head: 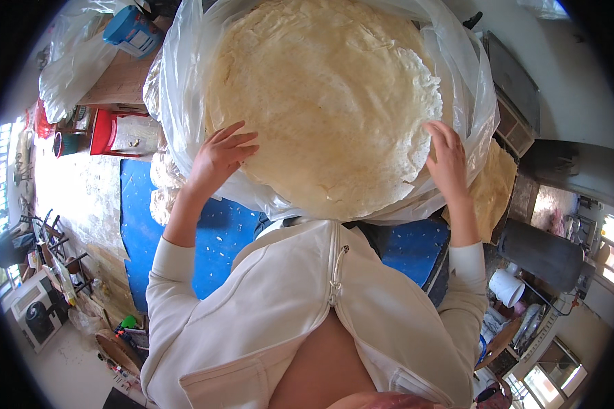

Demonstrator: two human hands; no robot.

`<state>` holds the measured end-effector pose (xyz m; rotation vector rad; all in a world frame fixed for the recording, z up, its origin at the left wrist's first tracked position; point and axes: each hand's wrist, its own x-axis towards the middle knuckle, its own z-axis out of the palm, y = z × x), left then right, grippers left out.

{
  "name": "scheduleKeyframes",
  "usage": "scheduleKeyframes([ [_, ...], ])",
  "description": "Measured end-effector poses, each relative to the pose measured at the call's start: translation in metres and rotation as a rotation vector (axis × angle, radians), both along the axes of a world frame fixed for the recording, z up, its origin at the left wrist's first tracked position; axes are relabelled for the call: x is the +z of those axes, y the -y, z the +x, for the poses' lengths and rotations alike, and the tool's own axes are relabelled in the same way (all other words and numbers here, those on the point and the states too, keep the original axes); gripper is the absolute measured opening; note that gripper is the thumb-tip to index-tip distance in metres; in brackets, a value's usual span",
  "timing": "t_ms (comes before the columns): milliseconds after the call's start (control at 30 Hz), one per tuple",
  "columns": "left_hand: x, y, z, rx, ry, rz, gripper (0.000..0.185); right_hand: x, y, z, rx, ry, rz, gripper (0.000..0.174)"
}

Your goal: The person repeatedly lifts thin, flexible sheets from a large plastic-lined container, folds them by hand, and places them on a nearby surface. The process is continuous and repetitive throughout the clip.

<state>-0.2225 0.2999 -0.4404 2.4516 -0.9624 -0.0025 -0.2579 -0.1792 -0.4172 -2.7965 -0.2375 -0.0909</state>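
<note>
Before me lies a stack of large, round, thin flatbread sheets (317,112), pale tan with a ragged, lighter edge on the right. Clear plastic sheeting (184,82) surrounds the stack. My left hand (223,151) is at the stack's left side, fingers apart and pointing inward over it. At the right edge is my right hand (446,153), its fingers curved by the frilled rim of the top sheet. Whether those fingertips pinch the rim cannot be made out. The undersides of the lower sheets are hidden.
A blue mat (225,240) with pale crumbs spreads beneath. Clear wrapped bundles (165,171) sit at its left. Farther left are a red chair (102,132) and a blue tub (133,31) on a wooden table (117,82). A brown sheet (494,189) and a white bucket (506,287) are at right.
</note>
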Motion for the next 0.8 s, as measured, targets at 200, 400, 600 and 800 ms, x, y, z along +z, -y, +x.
scheduleKeyframes([
  [200,-0.008,-0.008,0.053,0.494,-0.539,-0.099,0.006,-0.012,0.034,0.087,-0.018,-0.333,0.754,0.012],
  [400,-0.044,0.018,0.067,0.73,-0.325,-0.536,0.028,-0.04,0.01,0.121,-0.327,-0.047,0.048,0.042],
  [600,-0.03,0.026,0.058,0.537,0.142,0.118,0.039,-0.037,-0.023,0.109,-0.237,0.143,-0.25,0.044],
  [800,-0.032,0.09,0.055,-0.005,0.251,0.222,0.053,-0.065,-0.132,0.077,0.115,0.371,-0.15,0.058],
])
